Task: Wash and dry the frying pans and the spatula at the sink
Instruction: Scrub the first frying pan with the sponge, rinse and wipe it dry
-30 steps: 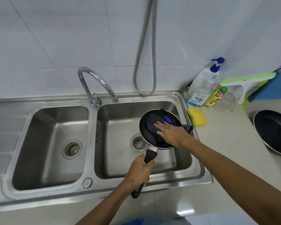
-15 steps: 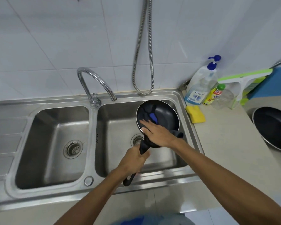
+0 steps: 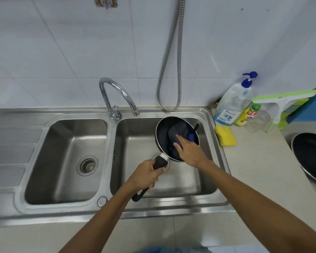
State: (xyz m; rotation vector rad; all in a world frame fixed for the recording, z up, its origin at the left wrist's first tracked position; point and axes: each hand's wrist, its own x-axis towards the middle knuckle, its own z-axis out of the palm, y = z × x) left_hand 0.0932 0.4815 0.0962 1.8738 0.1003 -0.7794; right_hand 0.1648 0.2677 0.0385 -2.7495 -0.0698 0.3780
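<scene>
holding the small frying pan (image 3: 177,138) by its black handle (image 3: 158,164), my left hand (image 3: 144,177) is wrapped shut around the grip, keeping the pan tilted over the right basin of the sink (image 3: 215,198). my right hand (image 3: 189,152) lies nearly flat, fingers (image 3: 179,138) pressing a dark cloth (image 3: 176,131) into the pan's inside; it pins the cloth rather than gripping it. no water runs from the tap (image 3: 117,92), so i judge this to be the drying step on this pan.

to do it well, i'd work the cloth in circles out to the rim and up the wall, turning the pan with the left wrist so every part comes under the fingers. i'd keep the handle hold firm, since pressing on one side can twist the pan. the underside and the handle joint probably still need a wipe.

a larger frying pan (image 3: 312,157) sits on the desk (image 3: 259,172) at the right, well apart. a yellow sponge (image 3: 225,135) lies just beside the sink edge. something blue (image 3: 191,137) shows by the cloth; i cannot tell what it is.
</scene>
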